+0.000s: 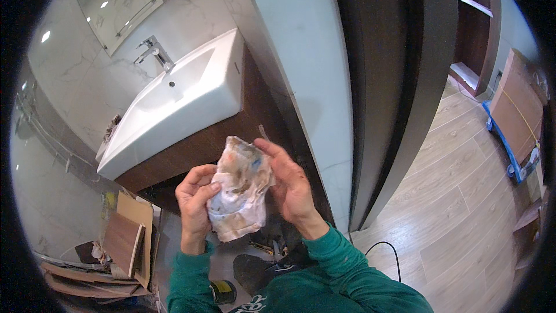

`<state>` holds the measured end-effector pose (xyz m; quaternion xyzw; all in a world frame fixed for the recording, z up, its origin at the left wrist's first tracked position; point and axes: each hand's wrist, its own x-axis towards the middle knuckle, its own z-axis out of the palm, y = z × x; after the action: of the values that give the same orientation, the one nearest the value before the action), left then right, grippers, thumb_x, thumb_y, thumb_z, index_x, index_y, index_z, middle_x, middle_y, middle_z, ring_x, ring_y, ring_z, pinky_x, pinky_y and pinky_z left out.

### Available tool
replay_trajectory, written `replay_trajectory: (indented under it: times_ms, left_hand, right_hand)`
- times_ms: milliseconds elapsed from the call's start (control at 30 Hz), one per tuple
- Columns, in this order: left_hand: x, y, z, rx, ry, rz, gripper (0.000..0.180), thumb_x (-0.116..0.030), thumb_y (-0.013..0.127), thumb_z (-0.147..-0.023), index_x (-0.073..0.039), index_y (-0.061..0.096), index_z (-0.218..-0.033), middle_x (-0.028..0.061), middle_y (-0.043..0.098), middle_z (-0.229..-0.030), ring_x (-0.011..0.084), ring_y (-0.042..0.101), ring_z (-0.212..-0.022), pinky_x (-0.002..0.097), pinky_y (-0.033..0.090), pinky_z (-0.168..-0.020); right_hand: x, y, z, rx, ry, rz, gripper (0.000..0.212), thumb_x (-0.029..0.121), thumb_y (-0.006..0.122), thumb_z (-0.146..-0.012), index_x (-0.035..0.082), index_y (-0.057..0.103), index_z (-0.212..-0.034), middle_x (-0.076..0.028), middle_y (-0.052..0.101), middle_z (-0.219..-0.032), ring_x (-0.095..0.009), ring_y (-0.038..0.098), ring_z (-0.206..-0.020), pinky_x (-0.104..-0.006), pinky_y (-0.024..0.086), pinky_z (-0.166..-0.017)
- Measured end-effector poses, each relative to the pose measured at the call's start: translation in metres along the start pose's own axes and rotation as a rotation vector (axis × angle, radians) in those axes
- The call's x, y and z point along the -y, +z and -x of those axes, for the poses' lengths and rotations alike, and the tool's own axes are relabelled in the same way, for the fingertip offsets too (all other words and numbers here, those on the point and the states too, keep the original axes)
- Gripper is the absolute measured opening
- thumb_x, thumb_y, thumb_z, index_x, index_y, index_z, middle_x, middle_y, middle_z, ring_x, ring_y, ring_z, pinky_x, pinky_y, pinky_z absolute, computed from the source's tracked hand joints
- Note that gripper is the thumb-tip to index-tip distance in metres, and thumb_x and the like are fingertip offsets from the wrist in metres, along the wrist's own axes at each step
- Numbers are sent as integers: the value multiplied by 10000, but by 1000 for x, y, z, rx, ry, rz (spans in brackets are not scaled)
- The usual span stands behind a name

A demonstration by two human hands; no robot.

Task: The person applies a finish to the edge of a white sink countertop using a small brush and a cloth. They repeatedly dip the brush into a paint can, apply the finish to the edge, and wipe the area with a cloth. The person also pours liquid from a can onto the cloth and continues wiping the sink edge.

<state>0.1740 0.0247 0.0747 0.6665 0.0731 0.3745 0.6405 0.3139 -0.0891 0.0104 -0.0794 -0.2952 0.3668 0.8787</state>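
Both hands, the left hand (pixel 196 200) and right hand (pixel 289 185), grip a crumpled stained rag (pixel 240 194) between them, below the white sink (pixel 179 98).

Place: a home bathroom under fit-out.
Fixtures: white basin (pixel 184 95) with chrome tap (pixel 153 52) on a dark wood vanity (pixel 231 133), mirror (pixel 119 0) above.
Walls: pale marble tile.
Building signs: board offcuts (pixel 119 243) heaped on the floor, packed panels (pixel 518 110) beyond the doorway.

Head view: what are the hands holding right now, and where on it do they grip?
Both hands hold a crumpled, stained rag. The left hand grips its left edge; the right hand holds its right side, fingers over the top corner.
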Motion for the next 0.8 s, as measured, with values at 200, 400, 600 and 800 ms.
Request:
replay_trajectory:
  times_ms: [200, 400, 600, 800]
  left_hand:
    - [33, 53, 4, -60, 189, -452, 336, -17, 665, -897, 68, 624, -1220, 126, 657, -1150, 181, 630, -1060, 292, 505, -909]
    - [38, 59, 25, -89, 351, -718, 286, -72, 592, -960, 71, 641, -1203, 82, 627, -1046, 148, 592, -916, 263, 465, -792]
    - [58, 62, 21, -2, 35, -52, 296, -107, 602, -955, 88, 655, -1172, 101, 694, -1051, 124, 636, -891, 250, 492, -811]
    - [35, 62, 0, 116, -21, -528, 226, -89, 645, -934, 52, 679, -1107, 98, 711, -993, 142, 659, -861, 257, 526, -768]
  right_hand:
    - [0, -11, 5, -148, -37, 190, 314, 162, 609, -997, 19, 613, -1277, -39, 677, -1172, -119, 622, -1046, -284, 488, -941]
    - [1, -3, 14, -19, -21, 284, 387, 175, 575, -1018, 14, 552, -1369, -53, 640, -1264, -119, 576, -1139, -281, 445, -1008]
    - [21, -21, 17, -7, -16, 461, 351, 207, 571, -1021, 5, 581, -1309, -55, 661, -1213, -122, 591, -1093, -283, 460, -963]
    - [39, -16, 8, -146, -18, 619, 291, 148, 547, -1016, -9, 599, -1255, -103, 663, -1197, -182, 638, -1048, -318, 497, -923]
